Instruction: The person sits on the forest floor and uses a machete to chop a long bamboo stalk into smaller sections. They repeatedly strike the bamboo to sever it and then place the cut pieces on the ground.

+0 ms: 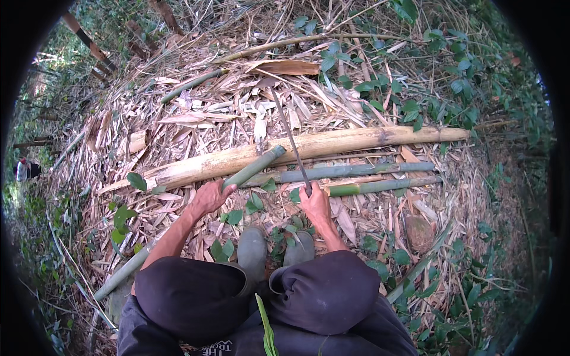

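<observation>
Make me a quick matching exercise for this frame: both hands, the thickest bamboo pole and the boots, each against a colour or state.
1. Left hand
2. Right hand
3. Thickest bamboo pole
4. Rubber boots

A. Pale yellow-tan
B. Gripping the machete
C. Grey-green, side by side
D. Holding a green bamboo pole

Pairs: 1-D, 2-B, 3-A, 4-C

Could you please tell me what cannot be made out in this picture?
All in the head view:
- The handle of the long blade: mostly hidden inside the right hand.
- Whether the green bamboo piece in the left hand joins the green pole at lower left: the left forearm covers the stretch between.
- The figure at far left: too small for detail.
</observation>
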The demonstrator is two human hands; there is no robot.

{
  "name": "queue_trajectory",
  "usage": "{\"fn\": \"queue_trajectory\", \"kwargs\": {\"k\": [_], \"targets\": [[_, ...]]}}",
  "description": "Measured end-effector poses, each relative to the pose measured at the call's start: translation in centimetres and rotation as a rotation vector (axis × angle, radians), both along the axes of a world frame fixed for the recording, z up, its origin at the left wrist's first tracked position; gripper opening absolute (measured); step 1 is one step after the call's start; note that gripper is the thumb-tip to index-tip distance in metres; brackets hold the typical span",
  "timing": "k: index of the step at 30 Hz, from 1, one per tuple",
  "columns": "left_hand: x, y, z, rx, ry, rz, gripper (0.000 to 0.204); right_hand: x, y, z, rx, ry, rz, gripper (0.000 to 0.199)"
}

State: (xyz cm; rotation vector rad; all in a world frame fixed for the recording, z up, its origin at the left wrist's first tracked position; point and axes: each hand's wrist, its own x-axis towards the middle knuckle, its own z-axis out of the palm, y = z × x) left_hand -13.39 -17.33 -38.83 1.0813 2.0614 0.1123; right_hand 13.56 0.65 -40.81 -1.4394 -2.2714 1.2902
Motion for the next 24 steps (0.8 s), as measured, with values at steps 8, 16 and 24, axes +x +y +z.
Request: {"fn": "queue_trajectory", "kwargs": {"k": [8,16,24], "targets": [[0.1,1.9,0.7,-0.045,-0.203,0.141,0.089,-0.5,1.2,-0.4,0.065,-0.027,0.072,0.028],[0.6,0.9,0.0,0.020,-0.066,0.151,0.083,-5.4,1.2,6.7,0.160,0.466,-0.034,0.023],[-0.9,1.7,-1.1,0.068,-0.163,0.134,0.083,1.2,0.8,-4.7,0.113,-0.104,0.152,0.029]]}}
